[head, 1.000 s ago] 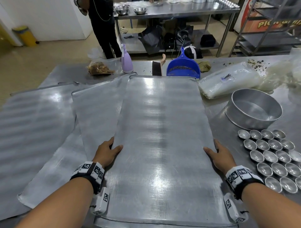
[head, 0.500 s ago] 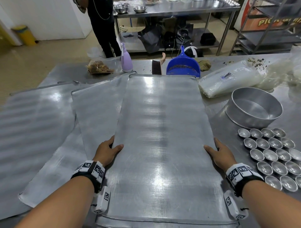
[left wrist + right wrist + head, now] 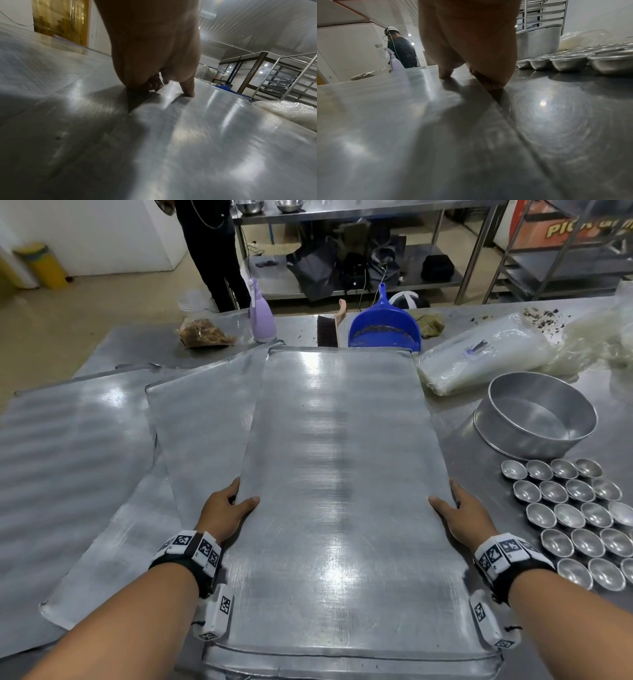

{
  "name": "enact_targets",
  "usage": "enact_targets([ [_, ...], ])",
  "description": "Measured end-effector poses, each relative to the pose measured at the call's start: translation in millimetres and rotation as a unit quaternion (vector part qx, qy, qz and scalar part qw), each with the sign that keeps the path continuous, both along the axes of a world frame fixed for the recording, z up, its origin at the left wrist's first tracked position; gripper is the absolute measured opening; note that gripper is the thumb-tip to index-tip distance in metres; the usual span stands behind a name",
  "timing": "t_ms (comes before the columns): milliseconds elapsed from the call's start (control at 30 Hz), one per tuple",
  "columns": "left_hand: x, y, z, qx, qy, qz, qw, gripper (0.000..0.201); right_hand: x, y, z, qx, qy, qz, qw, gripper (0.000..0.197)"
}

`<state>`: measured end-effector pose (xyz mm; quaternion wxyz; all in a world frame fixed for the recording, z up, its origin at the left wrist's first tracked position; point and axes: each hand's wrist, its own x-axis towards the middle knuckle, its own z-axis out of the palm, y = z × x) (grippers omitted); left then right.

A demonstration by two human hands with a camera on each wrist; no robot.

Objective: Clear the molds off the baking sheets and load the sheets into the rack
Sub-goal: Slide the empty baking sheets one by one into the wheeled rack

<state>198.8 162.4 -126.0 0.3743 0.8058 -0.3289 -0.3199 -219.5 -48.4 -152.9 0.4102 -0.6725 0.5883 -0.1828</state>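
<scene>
- Two hands hold the top baking sheet (image 3: 337,491) by its long edges; my left hand (image 3: 222,513) has its grip on the left edge, thumb lying on top and fingers tucked beneath
- my right hand (image 3: 464,515) grips the right edge the same way, thumb on the metal
- in the left wrist view my thumb (image 3: 187,88) presses the sheet while curled fingers sit under its rim
- the sheet lies on another sheet, on the steel surface (image 3: 455,436); more sheets (image 3: 195,433) overlap to its left
- small round molds (image 3: 579,518) stand in rows on the surface, right of the sheet and apart from it; a large round pan (image 3: 534,419) sits just beyond them
- a blue dustpan (image 3: 383,326), a brush (image 3: 329,332) and a lilac spray bottle (image 3: 261,314) lie past the far edge
</scene>
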Motion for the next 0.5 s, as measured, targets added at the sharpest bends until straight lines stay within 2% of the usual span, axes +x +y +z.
enact_targets([
  [200,0,2,0,-0.004,0.002,-0.001,1.000,0.061,-4,-5,-8,-0.028,0.013,0.022,0.999,0.047],
  [367,-1,7,-1,-0.012,0.012,0.023,1.000,0.055,-3,-9,-9,-0.016,0.023,0.023,0.999,0.061],
  [500,-5,8,1,-0.009,0.000,0.023,1.000,0.054,-5,-14,-13,-0.008,0.024,0.025,0.999,0.056],
])
